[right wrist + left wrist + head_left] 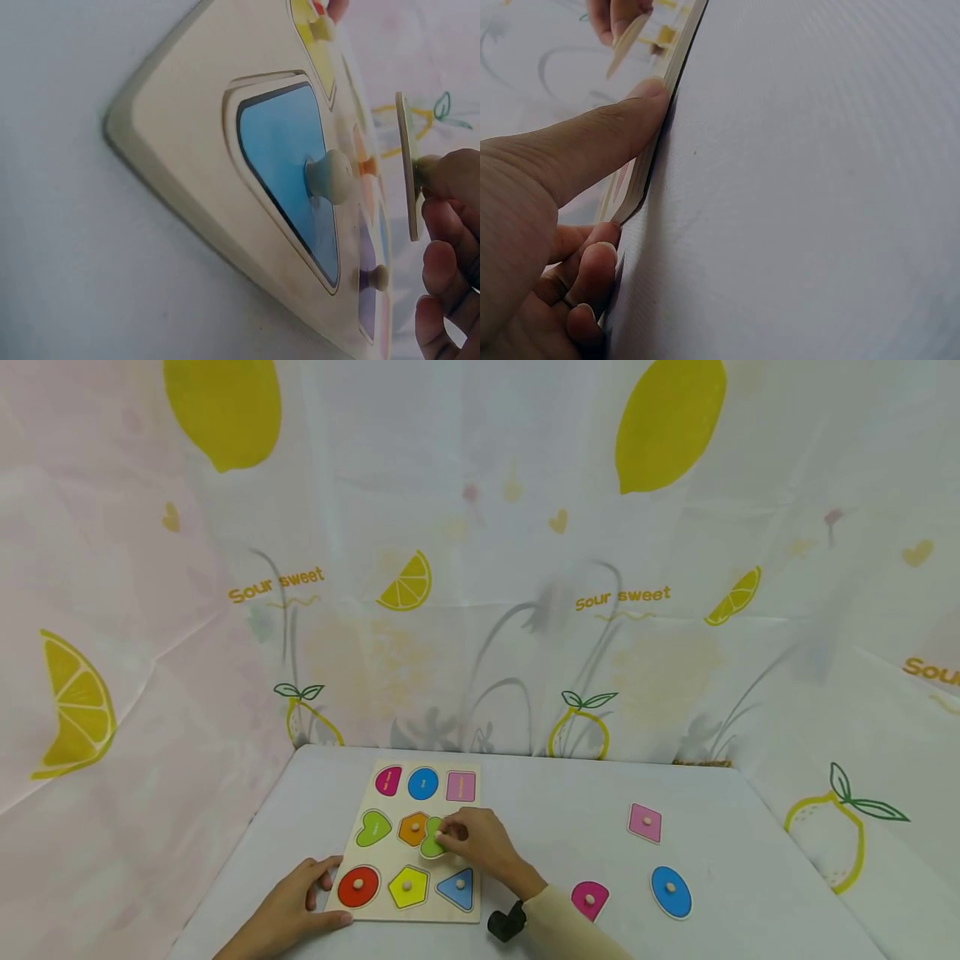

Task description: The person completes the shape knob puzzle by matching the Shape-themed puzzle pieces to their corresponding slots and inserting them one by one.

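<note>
Lemon-printed cloth hangs behind and to both sides of a pale grey table [555,793]. On its left half lies a wooden puzzle board [390,852], its near edge close to the table's front edge. The left hand [288,910] rests at the board's near left corner, thumb pressed flat along the side edge and the other fingers curled at the corner. The right hand [480,843] pinches the knob of a green piece [432,842] with curled fingers, holding it lifted off the board's face beside the orange hexagon [414,829]. Red circle [357,887], yellow pentagon [408,887] and blue triangle [458,888] sit in their recesses along the near row. To the right, well apart from the board, lie a pink square [645,822], a magenta piece [589,899] and a blue oval [671,891], with bare table between them.
</note>
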Motion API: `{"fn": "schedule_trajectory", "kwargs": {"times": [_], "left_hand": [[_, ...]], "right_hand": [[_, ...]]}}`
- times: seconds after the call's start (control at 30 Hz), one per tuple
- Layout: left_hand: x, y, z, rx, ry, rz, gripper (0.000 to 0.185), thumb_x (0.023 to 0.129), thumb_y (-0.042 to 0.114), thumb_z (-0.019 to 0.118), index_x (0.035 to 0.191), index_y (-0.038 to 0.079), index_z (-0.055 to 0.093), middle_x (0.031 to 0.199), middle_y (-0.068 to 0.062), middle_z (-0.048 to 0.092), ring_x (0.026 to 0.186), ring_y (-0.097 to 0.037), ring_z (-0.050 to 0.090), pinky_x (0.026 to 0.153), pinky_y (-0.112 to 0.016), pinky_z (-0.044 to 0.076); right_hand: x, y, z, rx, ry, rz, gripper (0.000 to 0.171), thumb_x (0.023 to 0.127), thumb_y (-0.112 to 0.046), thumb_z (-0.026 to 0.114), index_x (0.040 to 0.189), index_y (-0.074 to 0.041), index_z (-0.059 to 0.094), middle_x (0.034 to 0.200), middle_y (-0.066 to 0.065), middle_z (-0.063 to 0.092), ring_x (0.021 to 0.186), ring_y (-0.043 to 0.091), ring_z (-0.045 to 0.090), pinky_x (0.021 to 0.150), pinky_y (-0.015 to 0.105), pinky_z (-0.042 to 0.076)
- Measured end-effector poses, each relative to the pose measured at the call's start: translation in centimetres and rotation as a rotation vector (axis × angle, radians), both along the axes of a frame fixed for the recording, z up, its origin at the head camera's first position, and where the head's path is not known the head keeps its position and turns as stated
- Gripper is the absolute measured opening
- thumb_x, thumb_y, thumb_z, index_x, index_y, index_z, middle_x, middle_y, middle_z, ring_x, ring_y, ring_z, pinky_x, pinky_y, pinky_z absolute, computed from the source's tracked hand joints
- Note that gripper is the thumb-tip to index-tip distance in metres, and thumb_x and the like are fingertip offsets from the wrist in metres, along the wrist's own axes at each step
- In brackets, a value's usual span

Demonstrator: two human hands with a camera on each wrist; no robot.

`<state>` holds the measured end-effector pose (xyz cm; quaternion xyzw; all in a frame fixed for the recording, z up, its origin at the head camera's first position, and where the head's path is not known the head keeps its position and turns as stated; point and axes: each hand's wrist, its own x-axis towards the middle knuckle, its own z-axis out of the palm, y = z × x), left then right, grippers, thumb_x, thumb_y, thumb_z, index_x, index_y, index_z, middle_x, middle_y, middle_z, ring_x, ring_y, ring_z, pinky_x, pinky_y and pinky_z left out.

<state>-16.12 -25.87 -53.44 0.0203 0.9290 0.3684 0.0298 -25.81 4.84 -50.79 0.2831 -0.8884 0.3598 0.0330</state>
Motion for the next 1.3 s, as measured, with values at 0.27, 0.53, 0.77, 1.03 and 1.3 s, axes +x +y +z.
{"fn": "schedule_trajectory", "kwargs": {"times": [0.27,0.53,0.77,1.03,1.3], "left_hand": [[0.0,-0.3,0.0,-0.002,0.014,-0.005,0.091,0.065,0.039,0.097,0.137,-0.001,0.060,0.092,0.002,0.046,0.071,-0.009,0.042,0.060,-0.025,0.037],[0.0,-0.2,0.0,0.006,0.002,0.020,0.091,0.064,0.039,0.098,0.137,0.000,0.061,0.092,0.002,0.045,0.071,-0.011,0.042,0.059,-0.026,0.037],[0.0,-0.2,0.2,0.004,-0.015,0.046,0.091,0.063,0.038,0.098,0.137,0.001,0.061,0.091,0.002,0.046,0.072,-0.012,0.043,0.060,-0.026,0.037],[0.0,-0.1,0.2,0.006,-0.018,0.051,0.090,0.063,0.038,0.098,0.137,0.001,0.062,0.092,0.002,0.046,0.072,-0.013,0.043,0.060,-0.026,0.037],[0.2,0.0,0.1,0.036,-0.008,0.007,0.089,0.065,0.038,0.098,0.137,-0.001,0.061,0.093,0.001,0.047,0.072,-0.011,0.043,0.060,-0.024,0.038]], "right_hand": [[-0.4,-1.4,-0.2,0.004,-0.007,0.002,0.011,0.093,-0.025,0.079,0.095,-0.014,0.079,0.069,-0.012,0.051,0.068,0.001,0.047,0.064,0.018,0.043],[-0.7,-2.6,-0.2,0.011,0.012,0.006,0.012,0.093,-0.026,0.079,0.096,-0.015,0.079,0.071,-0.013,0.052,0.069,0.001,0.047,0.063,0.018,0.043],[-1.1,-4.0,0.0,0.019,0.047,0.019,0.011,0.093,-0.026,0.078,0.095,-0.015,0.079,0.070,-0.014,0.053,0.068,-0.001,0.047,0.063,0.017,0.043],[-1.5,-5.3,0.4,0.003,0.049,0.048,0.010,0.094,-0.022,0.078,0.095,-0.012,0.079,0.069,-0.015,0.054,0.065,-0.001,0.047,0.060,0.016,0.043],[-1.8,-5.9,0.2,0.020,0.035,0.053,0.010,0.094,-0.023,0.077,0.095,-0.013,0.080,0.067,-0.015,0.054,0.063,-0.001,0.047,0.059,0.016,0.042]]}}
